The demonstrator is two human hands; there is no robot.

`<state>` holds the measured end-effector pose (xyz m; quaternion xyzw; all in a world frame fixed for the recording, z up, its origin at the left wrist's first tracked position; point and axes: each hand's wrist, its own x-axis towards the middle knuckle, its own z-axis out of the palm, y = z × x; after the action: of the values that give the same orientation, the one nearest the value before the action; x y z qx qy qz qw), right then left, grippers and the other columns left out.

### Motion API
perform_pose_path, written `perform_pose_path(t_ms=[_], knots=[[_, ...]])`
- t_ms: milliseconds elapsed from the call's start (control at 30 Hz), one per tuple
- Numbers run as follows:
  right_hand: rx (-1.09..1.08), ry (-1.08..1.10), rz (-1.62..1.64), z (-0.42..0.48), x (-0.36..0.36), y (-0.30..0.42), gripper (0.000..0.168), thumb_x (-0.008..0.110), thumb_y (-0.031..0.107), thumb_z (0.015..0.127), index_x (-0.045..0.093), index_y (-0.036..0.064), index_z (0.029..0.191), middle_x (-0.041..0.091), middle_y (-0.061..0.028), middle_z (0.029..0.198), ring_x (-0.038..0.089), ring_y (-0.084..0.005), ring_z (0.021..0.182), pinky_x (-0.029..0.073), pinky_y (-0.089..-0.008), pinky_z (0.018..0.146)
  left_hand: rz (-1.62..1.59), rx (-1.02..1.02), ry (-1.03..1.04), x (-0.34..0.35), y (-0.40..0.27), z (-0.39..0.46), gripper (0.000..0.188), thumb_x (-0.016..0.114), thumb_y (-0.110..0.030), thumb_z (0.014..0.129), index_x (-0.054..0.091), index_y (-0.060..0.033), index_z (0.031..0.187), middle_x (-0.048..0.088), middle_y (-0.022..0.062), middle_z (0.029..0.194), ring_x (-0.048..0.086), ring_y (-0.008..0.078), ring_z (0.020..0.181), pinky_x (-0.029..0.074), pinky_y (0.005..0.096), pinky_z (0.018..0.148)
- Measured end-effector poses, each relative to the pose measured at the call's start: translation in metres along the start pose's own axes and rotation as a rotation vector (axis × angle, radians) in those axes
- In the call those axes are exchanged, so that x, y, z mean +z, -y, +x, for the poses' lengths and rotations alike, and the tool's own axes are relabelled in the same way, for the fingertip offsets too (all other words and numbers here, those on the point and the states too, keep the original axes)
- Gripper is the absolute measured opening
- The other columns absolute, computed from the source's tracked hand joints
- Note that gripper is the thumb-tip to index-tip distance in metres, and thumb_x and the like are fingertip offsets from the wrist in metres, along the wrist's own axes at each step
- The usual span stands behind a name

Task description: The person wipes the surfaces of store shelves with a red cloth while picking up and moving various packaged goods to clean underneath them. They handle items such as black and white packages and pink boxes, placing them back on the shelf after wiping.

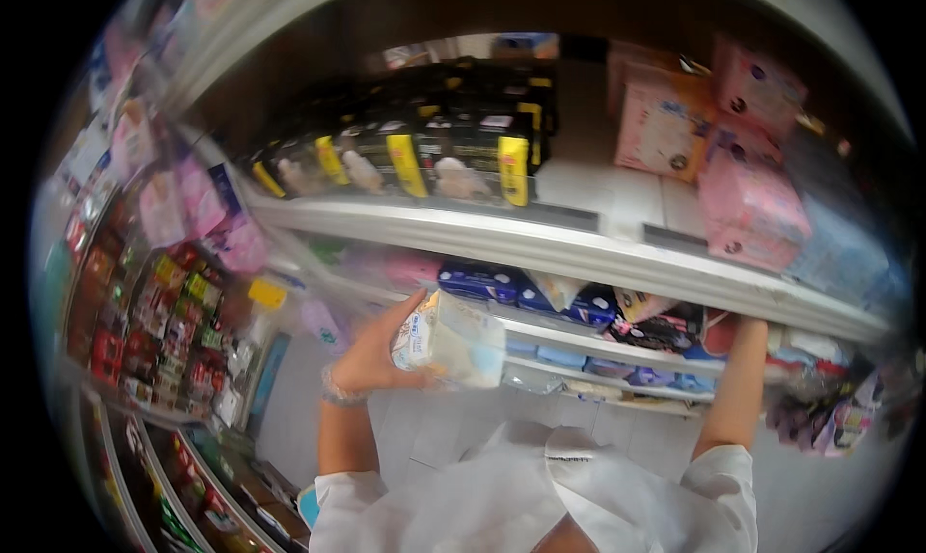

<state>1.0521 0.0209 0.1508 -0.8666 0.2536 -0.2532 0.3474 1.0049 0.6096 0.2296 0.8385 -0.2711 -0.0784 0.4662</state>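
Note:
A soft plastic-wrapped pack (466, 345), white with yellowish and pale blue patches and some printing, sits in the grip of my left hand (376, 354). The thumb presses its near side and the fingers its far side. This pack is held out in front of the lower shelves, above the floor. My right forearm reaches in under the front edge of the upper shelf (463, 231). That edge hides my right hand, so what it touches cannot be seen. Dark blue packs (481, 282) and a black-and-pink floral pack (651, 332) lie on the shelf below, left of that arm.
Black packs with yellow strips (463, 151) stand in rows on the upper shelf. Pink packs (752, 206) are stacked at its right. Light blue packs (561, 356) lie lower down. To the left, a rack of small colourful packages (173, 321) stands near hanging pink bags (192, 198).

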Motion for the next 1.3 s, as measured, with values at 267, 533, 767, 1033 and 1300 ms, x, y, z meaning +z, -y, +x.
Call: perform_pose_path(t_ms=[267, 533, 767, 1033, 1300], knots=[[-0.275, 0.163, -0.935, -0.005, 0.008, -0.044, 0.034, 0.048, 0.031, 0.082, 0.058, 0.003, 0.099, 0.057, -0.0195, 0.097, 0.053, -0.0372, 0.093, 0.04, -0.0413, 0.086, -0.793, 0.144, -0.049, 0.007, -0.026, 0.004, 0.116, 0.084, -0.022, 0.052, 0.011, 0.0012, 0.139, 0.033, 0.0117, 0.135, 0.033, 0.0202, 0.124, 0.028, 0.0334, 0.101], [-0.201, 0.21, -0.068, -0.187, -0.07, 0.048, 0.029, 0.06, 0.017, 0.081, 0.055, -0.001, 0.103, 0.059, -0.0174, 0.096, 0.056, -0.0285, 0.091, 0.042, -0.0351, 0.081, -0.658, 0.444, 0.04, 0.016, -0.07, 0.025, 0.11, 0.084, -0.022, 0.054, 0.016, 0.0038, 0.137, 0.038, 0.017, 0.13, 0.041, 0.0248, 0.118, 0.033, 0.0357, 0.097], [-0.904, 0.265, 0.413, -0.226, -0.132, 0.179, 0.08, 0.073, 0.049, 0.062, 0.044, 0.005, 0.123, 0.05, -0.0211, 0.117, 0.05, -0.0369, 0.105, 0.039, -0.0406, 0.088, 0.112, 1.104, 0.026, 0.036, -0.145, 0.087, 0.089, 0.075, -0.035, 0.06, 0.035, 0.0083, 0.127, 0.046, 0.0251, 0.116, 0.051, 0.0376, 0.1, 0.041, 0.0419, 0.084], [-1.138, 0.272, 0.038, -0.18, -0.131, 0.292, 0.091, 0.074, 0.03, 0.053, 0.035, 0.001, 0.129, 0.044, -0.0216, 0.12, 0.045, -0.0375, 0.108, 0.036, -0.04, 0.091, 0.222, 1.224, -0.265, 0.032, -0.167, 0.118, 0.096, 0.077, -0.037, 0.053, 0.036, 0.0038, 0.13, 0.047, 0.0201, 0.115, 0.05, 0.0345, 0.099, 0.04, 0.0405, 0.085], [-1.212, -0.056, -0.009, -0.11, -0.095, 0.317, 0.076, 0.066, 0.026, 0.059, 0.039, 0.002, 0.126, 0.051, -0.0201, 0.104, 0.051, -0.0328, 0.095, 0.04, -0.0381, 0.084, 0.649, 0.678, -0.333, -0.046, -0.14, 0.169, 0.052, 0.047, -0.031, 0.086, 0.04, -0.0005, 0.128, 0.04, 0.0169, 0.132, 0.038, 0.0305, 0.121, 0.026, 0.035, 0.103]])
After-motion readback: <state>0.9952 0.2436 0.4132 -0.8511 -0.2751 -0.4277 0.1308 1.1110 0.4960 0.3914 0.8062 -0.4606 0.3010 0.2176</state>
